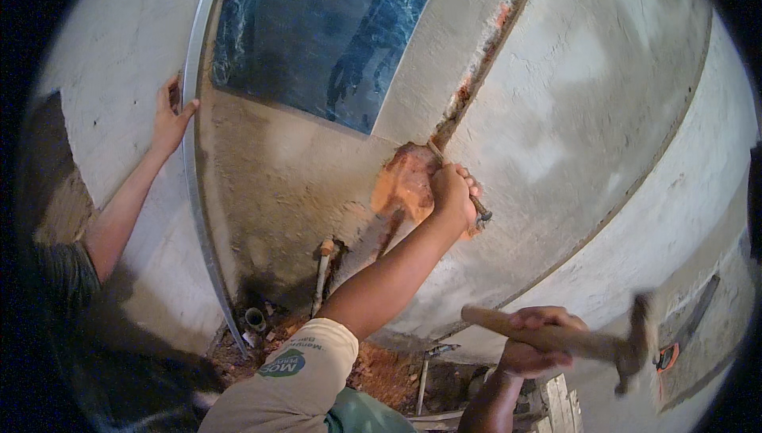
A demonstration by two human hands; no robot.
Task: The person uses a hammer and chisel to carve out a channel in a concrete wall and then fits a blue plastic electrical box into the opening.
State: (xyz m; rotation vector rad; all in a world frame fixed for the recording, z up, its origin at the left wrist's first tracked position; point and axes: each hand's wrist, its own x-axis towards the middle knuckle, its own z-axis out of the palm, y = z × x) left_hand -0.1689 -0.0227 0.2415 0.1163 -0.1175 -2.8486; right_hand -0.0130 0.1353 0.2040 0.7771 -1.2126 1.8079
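Note:
My left hand (452,188) is wrapped round a metal chisel (481,207). The chisel's tip meets the wall where a chipped groove (463,100) runs into a broken-out reddish hollow (405,179). Its struck end sticks out below my fist. Lower right, my right hand (544,342) grips the wooden handle of a hammer (595,344), whose head is slightly blurred and well apart from the chisel.
At the left, another person's hand (170,119) touches a long metal straightedge (190,139) against the wall. A dark blue marbled panel (317,36) is set above. A pipe (321,274) stands below, near rubble (365,365). A saw (668,356) lies at the right.

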